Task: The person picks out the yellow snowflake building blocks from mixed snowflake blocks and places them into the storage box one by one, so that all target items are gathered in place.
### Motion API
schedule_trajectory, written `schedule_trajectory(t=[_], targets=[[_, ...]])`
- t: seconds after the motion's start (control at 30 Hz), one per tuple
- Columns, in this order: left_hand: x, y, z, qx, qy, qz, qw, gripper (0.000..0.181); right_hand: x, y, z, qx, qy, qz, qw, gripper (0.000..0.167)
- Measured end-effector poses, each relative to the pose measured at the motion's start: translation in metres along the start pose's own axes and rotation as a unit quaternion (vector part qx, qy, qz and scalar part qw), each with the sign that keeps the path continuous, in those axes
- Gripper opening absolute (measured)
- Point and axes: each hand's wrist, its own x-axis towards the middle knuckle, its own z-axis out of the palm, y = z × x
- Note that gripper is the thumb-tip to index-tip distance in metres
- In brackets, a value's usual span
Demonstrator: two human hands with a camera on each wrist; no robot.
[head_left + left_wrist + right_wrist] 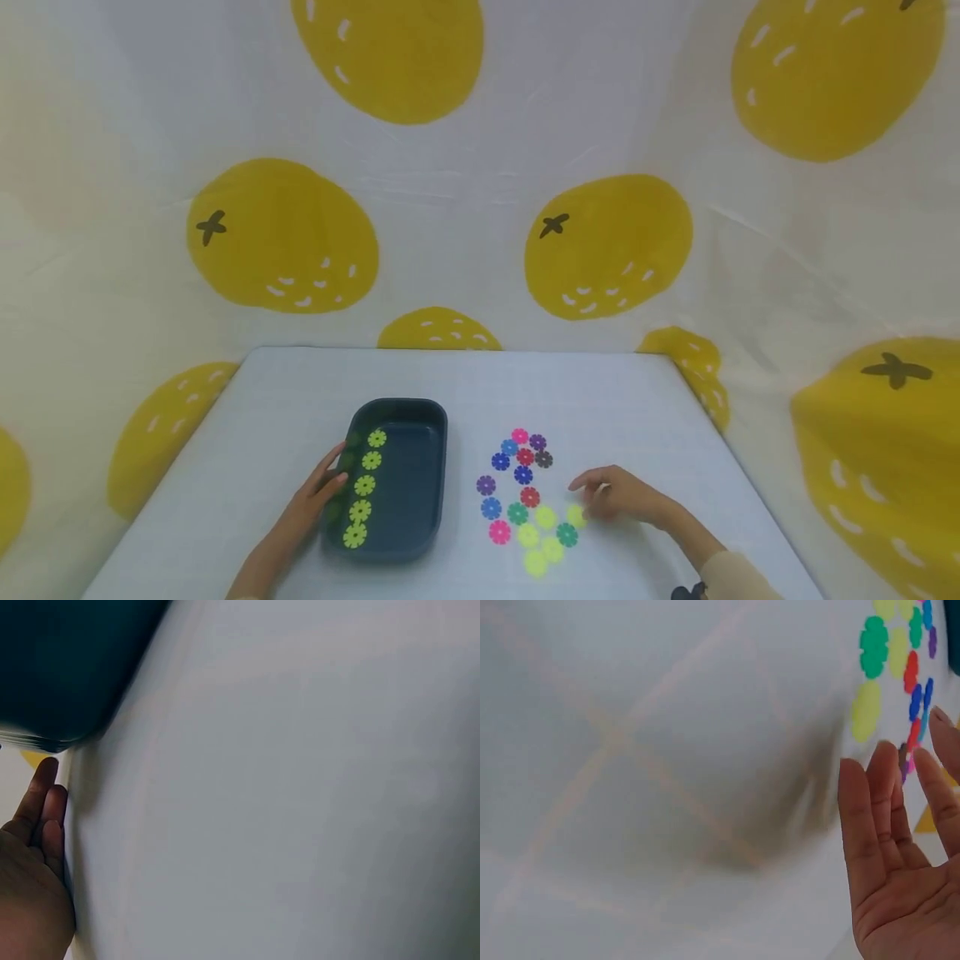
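A dark blue-green tray (442,483) stands left of centre on the table. Along its left side runs a row of several yellow-green notched plastic discs (365,485). My left hand (309,493) rests at the tray's left edge; in the left wrist view the fingers (51,802) look extended beside the tray (67,667). To the tray's right lie loose notched discs in pink, blue, purple, red, green and yellow. My right hand (619,497) is beside the nearest yellow disc (576,516). Its fingers (859,795) are spread and loosely bent, with nothing between them in the right wrist view.
The table (300,383) has a white cover with faint lines. Behind it hangs a pale cloth (450,250) printed with large yellow fruit. A small dark object (686,592) shows beside the right sleeve (735,575) at the bottom edge.
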Motion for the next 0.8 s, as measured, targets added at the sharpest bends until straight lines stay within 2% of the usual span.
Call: schedule_trajectory(t=[0.13,0.37,0.43,0.6,0.8], targets=[[0.001,-0.001,-0.001,-0.001,0.002,0.013,0.9999,0.070,-0.002,0.006,0.005,-0.068,0.003,-0.030,0.9972,0.040],[0.002,-0.001,-0.003,0.007,-0.001,0.023,0.9997,0.070,0.000,0.011,0.013,-0.111,0.008,-0.046,0.9927,0.041],[0.002,0.000,-0.003,0.003,-0.005,0.018,0.9998,0.071,0.002,0.012,0.015,-0.121,0.011,-0.041,0.9917,0.040],[0.002,0.002,-0.002,-0.010,-0.016,-0.019,0.9996,0.075,0.004,0.016,0.015,-0.135,0.015,-0.028,0.9903,0.043],[0.004,0.001,-0.003,-0.002,-0.017,-0.044,0.9989,0.081,0.003,0.016,0.014,-0.126,0.006,-0.039,0.9913,0.044]])
